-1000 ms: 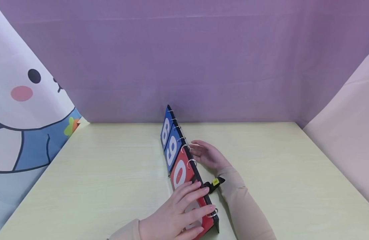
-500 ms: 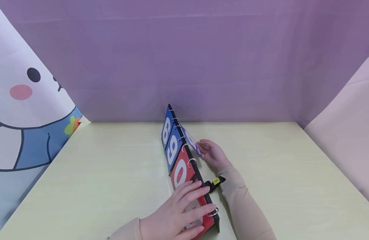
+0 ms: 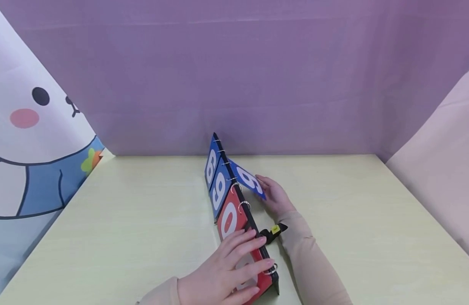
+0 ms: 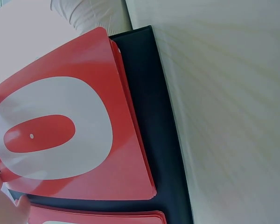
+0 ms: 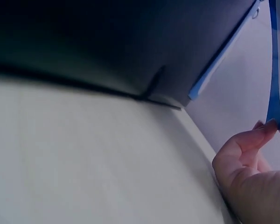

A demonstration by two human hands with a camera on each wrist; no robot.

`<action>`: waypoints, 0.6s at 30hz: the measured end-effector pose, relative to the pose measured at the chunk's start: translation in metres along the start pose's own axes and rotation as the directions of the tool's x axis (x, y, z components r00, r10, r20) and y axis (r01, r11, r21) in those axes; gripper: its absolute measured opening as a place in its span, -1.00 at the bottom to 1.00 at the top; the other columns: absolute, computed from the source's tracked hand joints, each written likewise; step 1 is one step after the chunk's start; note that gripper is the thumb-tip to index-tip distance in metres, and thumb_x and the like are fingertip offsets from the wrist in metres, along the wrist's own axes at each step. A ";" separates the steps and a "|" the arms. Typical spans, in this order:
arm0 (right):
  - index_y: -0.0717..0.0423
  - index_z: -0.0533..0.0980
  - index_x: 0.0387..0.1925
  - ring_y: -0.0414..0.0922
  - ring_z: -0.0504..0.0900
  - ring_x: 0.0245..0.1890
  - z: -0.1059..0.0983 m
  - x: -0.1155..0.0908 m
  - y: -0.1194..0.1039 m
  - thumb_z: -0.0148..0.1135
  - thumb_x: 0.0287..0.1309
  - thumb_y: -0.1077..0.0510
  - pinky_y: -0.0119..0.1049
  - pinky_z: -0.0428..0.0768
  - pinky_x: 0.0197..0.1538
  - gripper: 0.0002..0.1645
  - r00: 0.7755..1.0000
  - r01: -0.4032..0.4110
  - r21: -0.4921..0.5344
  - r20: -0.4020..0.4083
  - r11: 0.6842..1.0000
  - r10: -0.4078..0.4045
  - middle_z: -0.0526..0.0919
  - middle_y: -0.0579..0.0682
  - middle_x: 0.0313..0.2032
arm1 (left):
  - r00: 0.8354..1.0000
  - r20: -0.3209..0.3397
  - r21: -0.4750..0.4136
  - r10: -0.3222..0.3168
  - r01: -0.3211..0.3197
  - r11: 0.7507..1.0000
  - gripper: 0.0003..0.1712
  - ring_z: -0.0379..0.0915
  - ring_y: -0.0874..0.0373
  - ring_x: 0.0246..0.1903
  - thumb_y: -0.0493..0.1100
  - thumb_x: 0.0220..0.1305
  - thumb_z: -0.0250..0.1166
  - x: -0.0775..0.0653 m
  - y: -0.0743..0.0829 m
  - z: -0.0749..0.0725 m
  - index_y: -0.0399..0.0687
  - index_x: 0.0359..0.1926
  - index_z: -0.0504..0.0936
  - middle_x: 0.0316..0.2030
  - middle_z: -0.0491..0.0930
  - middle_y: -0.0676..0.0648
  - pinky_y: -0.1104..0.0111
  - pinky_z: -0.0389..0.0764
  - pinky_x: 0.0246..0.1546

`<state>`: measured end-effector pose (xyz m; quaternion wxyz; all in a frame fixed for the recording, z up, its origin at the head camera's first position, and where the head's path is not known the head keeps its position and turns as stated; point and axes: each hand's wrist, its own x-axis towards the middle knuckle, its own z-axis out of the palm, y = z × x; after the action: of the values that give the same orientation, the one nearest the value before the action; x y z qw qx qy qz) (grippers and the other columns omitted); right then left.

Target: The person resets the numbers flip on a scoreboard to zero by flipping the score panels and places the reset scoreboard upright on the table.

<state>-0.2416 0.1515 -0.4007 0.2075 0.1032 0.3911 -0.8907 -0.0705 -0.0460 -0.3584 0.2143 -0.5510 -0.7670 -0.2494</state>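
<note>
A black tent-shaped flip scoreboard (image 3: 251, 220) stands edge-on in the middle of the table, its number cards hung on metal rings. Blue cards (image 3: 218, 186) with white digits are on its far half, red cards (image 4: 130, 161) showing a white 0 on its near half. With fingers spread, my left hand (image 3: 228, 271) rests over the nearest red card, fingertips at the board's top edge. On the board's right side, my right hand (image 3: 273, 197) pinches the lower corner of a single blue card (image 3: 247, 178) that slants out from the rings. Its thumb is mostly hidden in the head view.
The pale wooden table (image 3: 124, 237) spreads on both sides of the scoreboard. A purple cloth (image 3: 234, 76) hangs along the table's back edge. At the left is a cloth with a cartoon print (image 3: 36, 140). A black strap (image 3: 272, 233) sits by the right wrist.
A blue card has come over to the board's right side and its digit now faces up. My right hand has moved slightly right and now pinches it; my left hand has stayed put.
</note>
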 end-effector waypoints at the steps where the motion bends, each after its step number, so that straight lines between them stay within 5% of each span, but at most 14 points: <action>1: 0.18 0.27 0.09 -0.28 0.66 -0.38 -0.001 0.000 -0.001 -0.14 0.39 0.16 -0.57 0.55 -0.26 -0.70 1.000 0.001 0.014 0.004 1.000 -0.001 0.68 -0.03 -0.31 | 1.000 -0.002 0.000 0.002 -0.002 1.000 -0.46 -0.05 -0.05 0.36 0.03 0.35 0.01 0.000 0.000 0.000 0.03 0.31 0.27 0.37 0.07 -0.15 0.02 0.19 0.29; 4: 0.15 0.25 0.13 -0.25 0.67 -0.37 -0.004 -0.004 -0.009 -0.12 0.39 0.17 -0.55 0.57 -0.23 -0.67 1.000 0.009 0.048 0.014 0.999 -0.010 0.68 0.00 -0.28 | 1.000 0.009 -0.005 -0.008 0.008 1.000 -0.45 -0.05 -0.03 0.36 0.04 0.35 0.01 -0.001 0.002 -0.001 0.04 0.31 0.26 0.37 0.06 -0.13 0.04 0.19 0.29; 8: 0.08 0.23 0.15 -0.28 0.63 -0.45 -0.005 -0.012 -0.026 -0.13 0.39 0.16 -0.55 0.56 -0.30 -0.67 0.997 0.073 -0.045 0.015 0.996 -0.072 0.66 -0.05 -0.33 | 0.999 0.031 -0.003 -0.021 0.021 1.000 -0.45 -0.05 0.00 0.36 0.05 0.35 0.02 -0.001 0.003 -0.003 0.07 0.32 0.26 0.38 0.06 -0.12 0.05 0.22 0.28; 18: -0.03 0.29 0.07 -0.32 0.57 -0.51 0.011 -0.035 -0.060 -0.09 0.37 0.17 -0.55 0.53 -0.34 -0.73 0.961 0.268 -0.269 0.009 0.925 -0.276 0.58 -0.13 -0.32 | 0.995 0.079 -0.022 -0.068 0.070 0.997 -0.41 -0.10 0.03 0.38 0.07 0.34 0.03 -0.003 0.006 -0.002 0.12 0.35 0.20 0.39 0.03 -0.07 0.07 0.28 0.25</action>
<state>-0.2372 0.1900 -0.3424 0.0881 0.0321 0.5211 -0.8483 -0.0636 -0.0481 -0.3579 0.1688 -0.5360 -0.7903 -0.2443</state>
